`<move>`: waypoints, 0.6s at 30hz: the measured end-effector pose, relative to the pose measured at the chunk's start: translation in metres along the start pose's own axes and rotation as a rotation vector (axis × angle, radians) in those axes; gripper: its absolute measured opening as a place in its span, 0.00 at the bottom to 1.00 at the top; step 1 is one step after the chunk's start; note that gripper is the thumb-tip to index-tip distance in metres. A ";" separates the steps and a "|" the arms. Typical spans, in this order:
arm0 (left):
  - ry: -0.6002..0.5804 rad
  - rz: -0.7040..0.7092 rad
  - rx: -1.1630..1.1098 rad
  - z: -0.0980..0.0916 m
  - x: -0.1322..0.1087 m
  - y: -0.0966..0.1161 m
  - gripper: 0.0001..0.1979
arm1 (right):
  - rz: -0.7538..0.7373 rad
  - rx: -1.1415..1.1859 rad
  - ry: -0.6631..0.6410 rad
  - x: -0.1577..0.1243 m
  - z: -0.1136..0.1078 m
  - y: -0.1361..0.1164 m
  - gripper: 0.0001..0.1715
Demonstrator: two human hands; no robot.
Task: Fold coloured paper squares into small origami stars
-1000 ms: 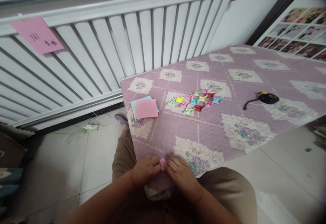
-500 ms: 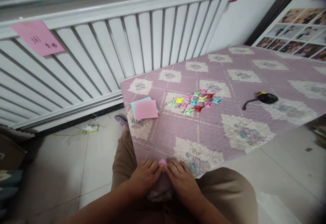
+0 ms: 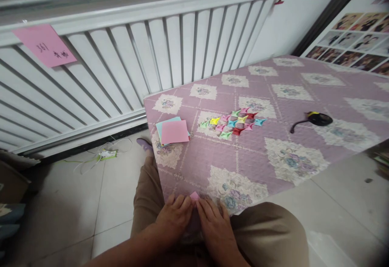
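At the near edge of the cloth-covered table, a small piece of pink paper (image 3: 194, 196) shows between my two hands, mostly covered by fingers. My left hand (image 3: 178, 216) is closed on its left side, fingers bent over the paper. From the right, my right hand (image 3: 214, 220) presses on it with fingers held together. Further up lies a stack of coloured paper sheets (image 3: 175, 131), pink on top with light blue beneath. To its right, several small folded paper shapes (image 3: 232, 123) in green, yellow, pink, red and blue sit in slanting rows.
A black object with a cord-like tail (image 3: 319, 118) lies on the table (image 3: 200, 157) to the right. Behind stands a white radiator (image 3: 182, 48) with a pink note (image 3: 45, 45). A power strip (image 3: 107, 154) with cables is on the floor. Photos (image 3: 358, 38) stand at the far right.
Both hands stay at the table's near edge on the pink paper. The fingers have shifted slightly, and the paper's tip sits marginally lower in view. Other things have not moved.
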State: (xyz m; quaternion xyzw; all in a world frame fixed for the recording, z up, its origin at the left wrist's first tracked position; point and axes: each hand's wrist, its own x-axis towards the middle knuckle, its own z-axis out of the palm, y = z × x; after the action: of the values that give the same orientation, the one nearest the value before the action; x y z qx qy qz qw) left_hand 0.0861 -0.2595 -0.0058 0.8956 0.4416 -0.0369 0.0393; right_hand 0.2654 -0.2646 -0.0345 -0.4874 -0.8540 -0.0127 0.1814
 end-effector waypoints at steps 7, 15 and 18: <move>-0.045 -0.094 -0.065 -0.002 -0.003 0.001 0.20 | 0.004 0.047 -0.003 -0.007 0.003 0.005 0.20; 0.002 -0.114 -0.034 -0.001 -0.003 0.006 0.21 | 0.033 0.056 -0.005 -0.010 0.006 0.004 0.21; -0.019 -0.126 -0.008 0.000 -0.005 0.010 0.20 | 0.042 0.061 0.003 -0.012 0.006 0.003 0.22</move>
State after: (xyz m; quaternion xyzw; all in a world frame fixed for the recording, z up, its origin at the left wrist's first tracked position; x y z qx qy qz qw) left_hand 0.0911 -0.2690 -0.0045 0.8655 0.4968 -0.0461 0.0446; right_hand 0.2716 -0.2719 -0.0446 -0.4993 -0.8434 0.0161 0.1978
